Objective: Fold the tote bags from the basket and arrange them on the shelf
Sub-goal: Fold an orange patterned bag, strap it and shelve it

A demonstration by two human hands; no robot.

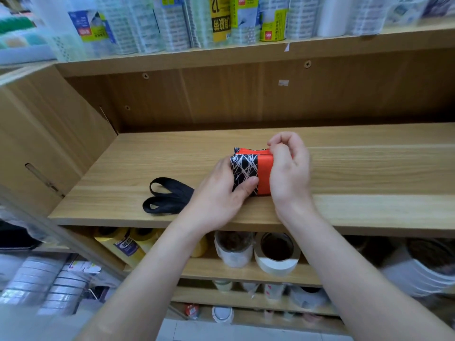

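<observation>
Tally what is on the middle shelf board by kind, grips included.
folded tote bag: 1
black strap loops: 2
grips on the bag: 2, left grip and right grip
Total: 5

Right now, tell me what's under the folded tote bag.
The folded tote bag sits on the wooden shelf, held by the left hand and right hand. Its black handles run out leftward from beneath the left hand. The bag and hands cover anything else underneath.
</observation>
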